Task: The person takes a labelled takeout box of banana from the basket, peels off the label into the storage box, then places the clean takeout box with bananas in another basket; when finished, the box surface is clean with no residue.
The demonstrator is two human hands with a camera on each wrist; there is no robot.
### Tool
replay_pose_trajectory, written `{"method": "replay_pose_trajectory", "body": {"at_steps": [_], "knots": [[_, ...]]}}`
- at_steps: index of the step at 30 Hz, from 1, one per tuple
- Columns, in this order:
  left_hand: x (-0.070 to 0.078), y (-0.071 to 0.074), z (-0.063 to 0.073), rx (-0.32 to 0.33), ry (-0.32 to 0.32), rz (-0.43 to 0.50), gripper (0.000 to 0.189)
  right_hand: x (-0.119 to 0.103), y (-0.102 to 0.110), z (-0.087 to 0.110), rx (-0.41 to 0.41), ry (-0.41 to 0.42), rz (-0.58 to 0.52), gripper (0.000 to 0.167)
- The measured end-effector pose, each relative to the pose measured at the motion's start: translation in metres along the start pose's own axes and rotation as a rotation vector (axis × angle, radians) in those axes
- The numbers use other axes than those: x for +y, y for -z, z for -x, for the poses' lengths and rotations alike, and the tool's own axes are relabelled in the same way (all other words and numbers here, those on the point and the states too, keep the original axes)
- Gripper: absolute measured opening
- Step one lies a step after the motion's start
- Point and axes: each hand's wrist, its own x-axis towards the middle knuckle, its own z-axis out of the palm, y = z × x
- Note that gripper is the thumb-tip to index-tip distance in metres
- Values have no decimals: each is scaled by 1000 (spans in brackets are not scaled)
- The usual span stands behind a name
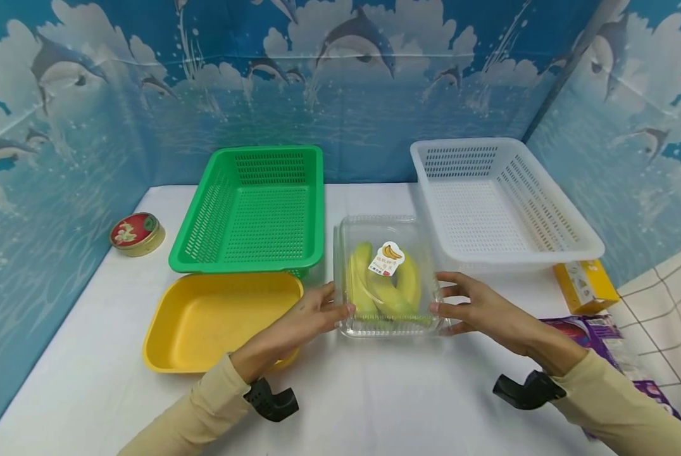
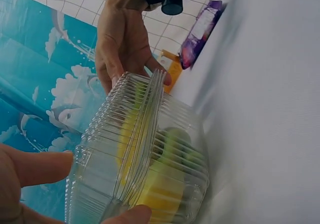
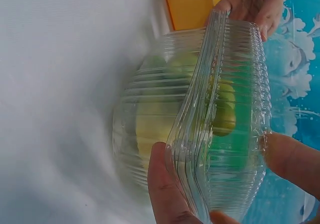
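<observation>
Both hands hold a clear plastic clamshell box (image 1: 383, 228) at its two sides. Several yellow-green bananas (image 1: 374, 288) lie inside it, seen through the lid, which carries a white label (image 1: 387, 258) with a banana picture. My left hand (image 1: 318, 310) grips the left side, its thumb near the front corner. On the right side, my right hand (image 1: 477, 310) grips with thumb and fingers spread along the wall. In the right wrist view the lid and base rims of the box (image 3: 195, 119) lie together, with fingertips (image 3: 162, 169) at the rim.
A green basket (image 1: 246, 266) and a yellow tub (image 1: 223, 367) stand on the left, with a red-lidded round tin (image 1: 137, 233) beyond. The white basket (image 1: 511, 256) is at the back right. Near it lie a yellow carton (image 1: 588, 288) and purple packets (image 1: 591, 335).
</observation>
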Motion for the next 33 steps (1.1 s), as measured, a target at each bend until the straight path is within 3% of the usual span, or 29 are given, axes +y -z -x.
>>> {"method": "replay_pose_trajectory", "body": {"at_steps": [7, 20, 22, 24, 28, 30, 33], "knots": [[-8, 0, 1, -7, 36, 7, 67, 6, -4, -1, 13, -10, -3, 83], [-15, 0, 0, -14, 15, 41, 69, 8, -5, -3, -17, -37, 7, 84], [-15, 0, 1, -13, 14, 36, 69, 3, -3, -2, -24, -49, 97, 82], [-16, 0, 1, -15, 19, 40, 70, -5, -2, -1, 17, -15, 264, 80], [-17, 0, 1, -24, 31, 56, 74, -23, -6, -2, 206, 153, 594, 67], [-17, 0, 2, -26, 30, 61, 74, -29, -11, -7, 270, 263, 661, 53], [-18, 0, 2, -30, 21, 59, 74, -33, -19, -18, 256, 389, 700, 31]]}}
